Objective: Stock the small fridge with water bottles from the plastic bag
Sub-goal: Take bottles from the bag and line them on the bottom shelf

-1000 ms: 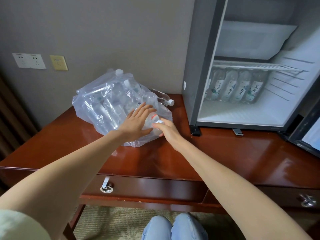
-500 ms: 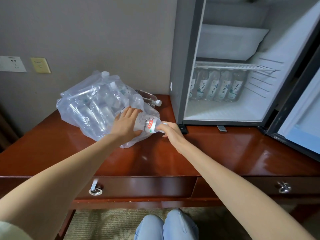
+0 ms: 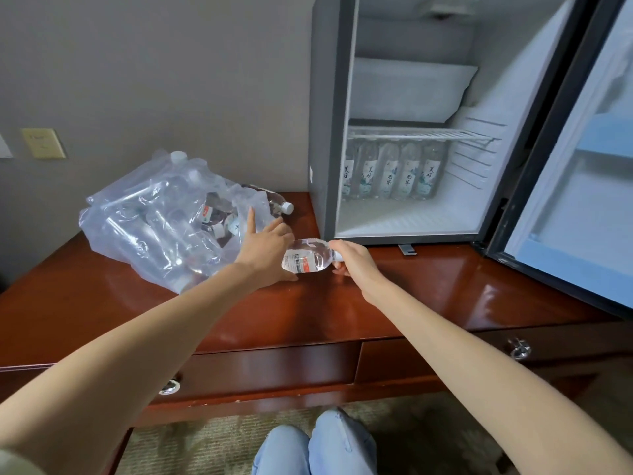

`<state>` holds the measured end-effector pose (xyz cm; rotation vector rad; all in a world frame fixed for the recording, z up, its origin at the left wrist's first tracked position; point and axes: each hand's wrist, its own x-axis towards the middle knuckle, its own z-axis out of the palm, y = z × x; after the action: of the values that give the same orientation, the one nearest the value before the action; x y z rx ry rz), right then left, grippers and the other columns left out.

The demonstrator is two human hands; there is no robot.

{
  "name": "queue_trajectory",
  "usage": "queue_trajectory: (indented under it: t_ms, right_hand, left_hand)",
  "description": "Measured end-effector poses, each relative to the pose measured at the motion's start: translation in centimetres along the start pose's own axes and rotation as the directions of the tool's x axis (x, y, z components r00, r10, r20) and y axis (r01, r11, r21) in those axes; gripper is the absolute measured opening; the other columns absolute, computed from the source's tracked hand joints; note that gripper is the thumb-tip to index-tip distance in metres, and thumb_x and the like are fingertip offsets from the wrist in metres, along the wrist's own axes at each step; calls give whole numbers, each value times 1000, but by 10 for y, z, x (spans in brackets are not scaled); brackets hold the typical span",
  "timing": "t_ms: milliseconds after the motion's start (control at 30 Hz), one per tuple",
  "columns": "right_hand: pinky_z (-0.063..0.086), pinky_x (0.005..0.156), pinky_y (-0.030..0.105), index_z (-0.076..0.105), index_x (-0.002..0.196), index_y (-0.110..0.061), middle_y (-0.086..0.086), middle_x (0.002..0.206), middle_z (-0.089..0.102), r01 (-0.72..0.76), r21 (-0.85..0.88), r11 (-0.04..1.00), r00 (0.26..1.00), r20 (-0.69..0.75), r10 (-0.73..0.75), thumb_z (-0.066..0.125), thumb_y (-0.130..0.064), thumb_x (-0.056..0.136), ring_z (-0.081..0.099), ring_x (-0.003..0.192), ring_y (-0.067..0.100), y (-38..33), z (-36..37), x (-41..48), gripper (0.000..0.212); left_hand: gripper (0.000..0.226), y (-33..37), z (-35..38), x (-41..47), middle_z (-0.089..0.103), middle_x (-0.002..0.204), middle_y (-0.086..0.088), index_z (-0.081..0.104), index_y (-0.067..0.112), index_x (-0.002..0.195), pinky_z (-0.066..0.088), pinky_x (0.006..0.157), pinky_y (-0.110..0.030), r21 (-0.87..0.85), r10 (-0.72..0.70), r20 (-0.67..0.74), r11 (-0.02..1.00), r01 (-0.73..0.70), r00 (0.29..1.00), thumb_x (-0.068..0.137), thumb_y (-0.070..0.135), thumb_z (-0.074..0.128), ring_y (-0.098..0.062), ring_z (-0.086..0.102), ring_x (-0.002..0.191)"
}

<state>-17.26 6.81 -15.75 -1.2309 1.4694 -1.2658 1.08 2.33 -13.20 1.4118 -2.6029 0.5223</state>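
The fridge (image 3: 322, 132) stands open, a row of bottles (image 3: 387, 173) at its back. The bag (image 3: 144, 221) lies on the bench (image 3: 428, 289) to its left. The bottle (image 3: 306, 260) has now come clear of the bag and lies level just above the bench. My right hand (image 3: 352, 260) grips its cap end; my left hand (image 3: 265, 248) presses the bag, forefinger straight.

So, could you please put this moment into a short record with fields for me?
Right hand: grips the water bottle at its cap end, bottle lying sideways just outside the bag
Left hand: fingers straight, resting on the plastic bag
Fridge: door open, row of upright bottles under the wire shelf
Surface: wooden desk
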Motion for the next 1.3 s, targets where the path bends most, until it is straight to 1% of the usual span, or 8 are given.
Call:
queue_trajectory:
  t_ms: [133, 200, 300, 600, 700, 933, 1167, 1300]
  right_hand:
    - [49, 69, 20, 67, 90, -19, -6, 71, 56, 52, 4, 999, 999, -7, -52, 54, -32, 93, 50, 62, 5, 3, -18, -5, 19]
    - [49, 65, 16, 67, 89, -18, -11, 66, 59, 72, 40, 997, 997, -31, -71, 56, -33, 93, 52, 60, 3, 1, -25, -6, 19]
    - [45, 57, 11, 68, 84, -18, -13, 63, 64, 121, 101, 988, 982, -156, -104, 61, -32, 91, 57, 59, 0, -9, -42, -6, 18]
    - [46, 67, 16, 68, 86, -21, -7, 80, 68, 234, 191, 953, 965, -168, -203, 65, -37, 88, 62, 74, 3, -23, -77, -17, 16]
    - [48, 87, 26, 69, 99, -24, -8, 97, 71, 258, 152, 954, 966, -58, -252, 64, -35, 90, 65, 95, 6, -21, -73, -18, 15]
    - [45, 100, 40, 52, 112, -20, -3, 104, 73, 132, 210, 969, 982, 107, -157, 69, -51, 78, 70, 100, 16, -12, -58, -25, 49]
    - [42, 72, 15, 60, 100, -23, -3, 103, 58, 208, 14, 978, 966, -160, -203, 72, -51, 77, 60, 92, 7, -3, -52, -23, 39]
    - [47, 67, 12, 54, 105, -26, 1, 110, 64, 121, 99, 988, 992, -58, -116, 67, -41, 86, 66, 94, 6, 24, -51, -28, 28]
  left_hand:
    - [65, 11, 1, 0, 67, 106, 1, 50, 19, 117, -3, 118, -44, -218, -9, -61, 976, -5, 998, 70, 56, 74, -19, 59, 111]
    - [60, 18, 1, 1, 68, 97, -1, 50, 20, 109, 35, 94, -32, -363, -41, -60, 932, 16, 997, 68, 53, 78, -20, 58, 94]
    - [58, 46, 3, 0, 62, 88, 5, 49, 19, 101, 38, 60, -29, -554, -77, -43, 832, 40, 996, 68, 58, 77, -17, 57, 79]
    - [37, 111, 7, 2, 63, 91, 9, 54, 24, 96, 46, 68, -19, -972, -139, 20, 230, 52, 990, 78, 49, 73, 2, 58, 74]
    - [37, 125, 10, 0, 64, 108, -8, 58, 20, 108, 49, 90, -33, -1000, -116, 1, 1, 1, 993, 82, 45, 67, -4, 61, 98]
    - [70, 114, 31, -4, 41, 112, 16, 33, 28, 118, 24, 95, -34, -928, -143, 25, 365, 77, 989, 70, 76, 47, -11, 39, 113]
    - [53, 106, 39, -10, 51, 106, 5, 28, 24, 135, 47, 87, -24, -933, -269, -123, 359, -19, 955, 93, 38, 56, -6, 56, 97]
    - [58, 116, 43, -17, 53, 112, 20, 24, 38, 136, 48, 82, -14, -935, -195, -126, 351, -51, 973, 90, 36, 60, 1, 61, 100]
